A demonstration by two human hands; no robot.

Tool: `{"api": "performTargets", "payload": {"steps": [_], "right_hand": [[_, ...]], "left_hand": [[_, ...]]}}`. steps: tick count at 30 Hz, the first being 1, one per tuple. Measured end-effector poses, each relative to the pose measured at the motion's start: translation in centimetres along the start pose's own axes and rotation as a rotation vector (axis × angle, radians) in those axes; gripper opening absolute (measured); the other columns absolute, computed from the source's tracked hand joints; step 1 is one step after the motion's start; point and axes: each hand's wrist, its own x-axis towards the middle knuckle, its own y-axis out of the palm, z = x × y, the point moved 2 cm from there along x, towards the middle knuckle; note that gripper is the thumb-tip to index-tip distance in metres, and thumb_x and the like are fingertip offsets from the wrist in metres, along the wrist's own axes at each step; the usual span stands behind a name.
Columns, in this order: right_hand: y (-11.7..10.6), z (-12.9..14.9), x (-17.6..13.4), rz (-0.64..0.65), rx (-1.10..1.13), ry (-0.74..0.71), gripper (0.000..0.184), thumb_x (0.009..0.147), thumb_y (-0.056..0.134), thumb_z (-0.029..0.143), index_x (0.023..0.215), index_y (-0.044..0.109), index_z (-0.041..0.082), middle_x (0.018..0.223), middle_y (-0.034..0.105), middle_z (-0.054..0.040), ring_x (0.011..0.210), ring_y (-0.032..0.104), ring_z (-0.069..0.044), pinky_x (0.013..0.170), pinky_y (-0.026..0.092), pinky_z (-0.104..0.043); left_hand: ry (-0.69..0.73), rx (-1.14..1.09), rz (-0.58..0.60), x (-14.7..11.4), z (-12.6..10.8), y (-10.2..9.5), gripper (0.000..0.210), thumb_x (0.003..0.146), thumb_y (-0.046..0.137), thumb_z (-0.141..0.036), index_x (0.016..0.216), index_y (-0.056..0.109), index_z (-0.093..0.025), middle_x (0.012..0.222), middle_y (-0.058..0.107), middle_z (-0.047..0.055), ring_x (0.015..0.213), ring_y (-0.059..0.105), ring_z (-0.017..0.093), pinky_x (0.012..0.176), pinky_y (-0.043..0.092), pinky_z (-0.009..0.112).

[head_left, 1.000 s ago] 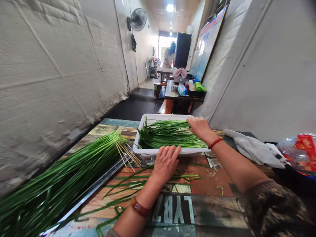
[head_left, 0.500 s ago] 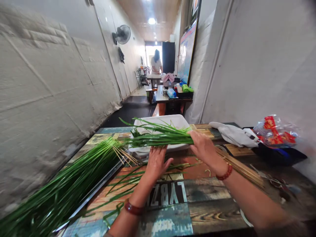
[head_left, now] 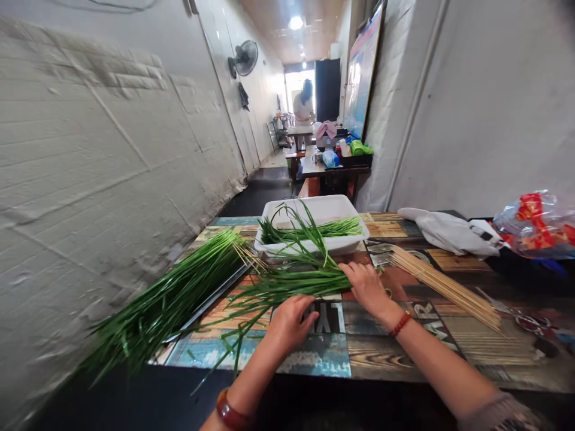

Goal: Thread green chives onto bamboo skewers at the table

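In the head view, my right hand [head_left: 369, 291] is closed around the right end of a bunch of chives [head_left: 291, 282] lying on the patterned table. My left hand [head_left: 291, 323] is just in front of the bunch, thumb apart and fingers bent a little, with nothing visible in it. Behind the bunch stands a white plastic tub [head_left: 314, 206] with more chives [head_left: 339, 227] inside, some blades hanging over its front rim. A large heap of chives [head_left: 179, 281] lies on a metal tray [head_left: 209, 305] at the left, with thin sticks [head_left: 247, 256] at its near end.
At the right lie a bundle of wooden skewers [head_left: 442, 284], scissors [head_left: 525, 320], a white cloth [head_left: 438, 233] and a plastic bag with red packets [head_left: 536, 221]. White walls flank both sides. A person [head_left: 303, 108] stands at a far table.
The chives in my right hand have come down from over the tub's front edge to the table. My left hand has drawn nearer to me. The view has shifted left.
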Motion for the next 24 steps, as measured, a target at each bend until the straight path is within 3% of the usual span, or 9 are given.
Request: {"api": "performTargets", "payload": {"steps": [3, 7, 12, 16, 19, 24], "right_hand": [[0.7, -0.2, -0.3, -0.017, -0.017, -0.005, 0.043, 0.091, 0.043, 0.008, 0.131, 0.053, 0.020, 0.111, 0.065, -0.0130, 0.099, 0.058, -0.025, 0.082, 0.036, -0.036], [1.7, -0.5, -0.8, -0.065, 0.021, 0.016, 0.041, 0.094, 0.042, 0.011, 0.131, 0.053, 0.023, 0.113, 0.065, -0.0113, 0.101, 0.056, -0.025, 0.085, 0.036, -0.036], [1.4, -0.8, -1.2, -0.077, 0.069, 0.008, 0.042, 0.090, 0.044, 0.007, 0.128, 0.057, 0.019, 0.111, 0.065, -0.0122, 0.101, 0.056, -0.025, 0.087, 0.036, -0.036], [1.0, -1.2, -1.3, -0.077, 0.152, -0.007, 0.050, 0.081, 0.053, 0.005, 0.130, 0.055, 0.017, 0.117, 0.063, -0.0131, 0.108, 0.054, -0.027, 0.092, 0.035, -0.037], [1.1, -1.6, -1.4, -0.092, 0.206, -0.028, 0.059, 0.075, 0.060, 0.007, 0.133, 0.052, 0.016, 0.123, 0.060, -0.0132, 0.112, 0.052, -0.028, 0.096, 0.034, -0.039], [1.5, -2.3, -1.6, -0.096, 0.279, -0.048, 0.069, 0.072, 0.065, 0.012, 0.138, 0.046, 0.018, 0.127, 0.058, -0.0129, 0.116, 0.050, -0.028, 0.098, 0.034, -0.041]], "left_hand": [[0.101, 0.105, -0.014, 0.9, -1.9, 0.2, 0.034, 0.083, 0.064, -0.019, 0.117, 0.062, -0.016, 0.111, 0.069, 0.011, 0.100, 0.066, 0.022, 0.089, 0.055, 0.038], [0.260, 0.248, -0.010, 4.2, -3.2, 0.4, 0.045, 0.085, 0.060, -0.016, 0.129, 0.054, -0.018, 0.134, 0.057, 0.013, 0.124, 0.053, 0.025, 0.101, 0.047, 0.043], [0.202, 0.417, -0.089, 9.3, -1.1, -0.3, 0.047, 0.089, 0.045, -0.008, 0.133, 0.053, -0.019, 0.142, 0.052, 0.013, 0.134, 0.045, 0.026, 0.107, 0.041, 0.046], [0.227, 0.482, -0.016, 12.3, 0.2, -0.4, 0.054, 0.084, 0.045, -0.002, 0.134, 0.053, -0.021, 0.147, 0.048, 0.010, 0.140, 0.037, 0.027, 0.111, 0.034, 0.051], [0.284, 0.503, 0.050, 13.7, 0.2, 0.0, 0.044, 0.083, 0.049, -0.004, 0.120, 0.063, -0.023, 0.141, 0.055, 0.009, 0.139, 0.039, 0.027, 0.112, 0.031, 0.054], [0.350, 0.532, 0.011, 14.3, -1.5, -0.1, 0.019, 0.085, 0.054, -0.010, 0.086, 0.071, -0.017, 0.125, 0.064, 0.012, 0.135, 0.043, 0.028, 0.115, 0.026, 0.056]]}}
